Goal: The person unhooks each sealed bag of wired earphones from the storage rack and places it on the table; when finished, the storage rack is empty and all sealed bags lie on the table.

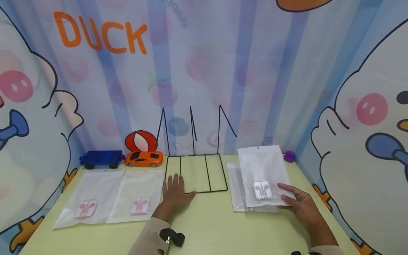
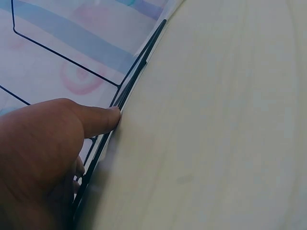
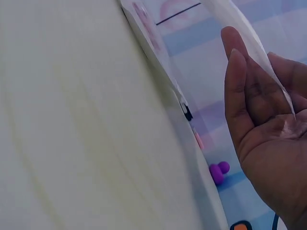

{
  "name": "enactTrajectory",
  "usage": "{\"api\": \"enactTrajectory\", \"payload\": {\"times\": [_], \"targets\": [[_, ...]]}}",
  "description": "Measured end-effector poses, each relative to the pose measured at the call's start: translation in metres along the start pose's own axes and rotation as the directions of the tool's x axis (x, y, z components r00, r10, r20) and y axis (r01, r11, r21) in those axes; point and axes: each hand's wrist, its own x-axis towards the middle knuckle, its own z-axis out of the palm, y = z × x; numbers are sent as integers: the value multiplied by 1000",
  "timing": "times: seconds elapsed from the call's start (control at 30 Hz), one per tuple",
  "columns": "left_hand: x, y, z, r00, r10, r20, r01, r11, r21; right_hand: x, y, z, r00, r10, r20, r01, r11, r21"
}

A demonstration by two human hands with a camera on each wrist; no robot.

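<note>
My right hand [image 1: 302, 207] pinches the lower right edge of a white zip pouch [image 1: 262, 164] with white earphones [image 1: 262, 190] in its lower part. That pouch is lifted over another white pouch [image 1: 236, 202] lying on the table. In the right wrist view the raised pouch [image 3: 247, 36] appears as a thin sheet between thumb and fingers. My left hand [image 1: 174, 194] lies with straight fingers over the front left corner of a black wire rack [image 1: 210, 191]. The left wrist view has the thumb of that hand [image 2: 43, 143] touching the rack's front wire [image 2: 132, 86].
Two pouches with pinkish earphones, one far left [image 1: 95, 187] and one beside the rack [image 1: 140, 187], lie on the pale yellow table [image 1: 210, 226]. Behind them stand a blue toy wagon [image 1: 102, 158] and an orange toy car [image 1: 144, 159]. A small purple toy [image 1: 289, 156] sits at the back right.
</note>
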Motion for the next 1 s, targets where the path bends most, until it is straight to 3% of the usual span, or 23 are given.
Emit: {"api": "enactTrajectory", "payload": {"times": [0.3,0.43,0.7,1.0], "targets": [[0,1,-1,1000,2,8,-2,1000,-4,-1,11,-34,998,29,-49,-20,983,182],[1,0,0,1000,-1,8,1,1000,1,-4,11,-41,995,59,-80,-43,982,185],[1,-1,3,1000,-8,15,8,1000,-6,-7,12,-48,996,34,-82,-17,979,201],[5,-4,6,1000,3,-1,-3,1000,-5,-5,12,-56,978,127,-167,-101,983,153]]}}
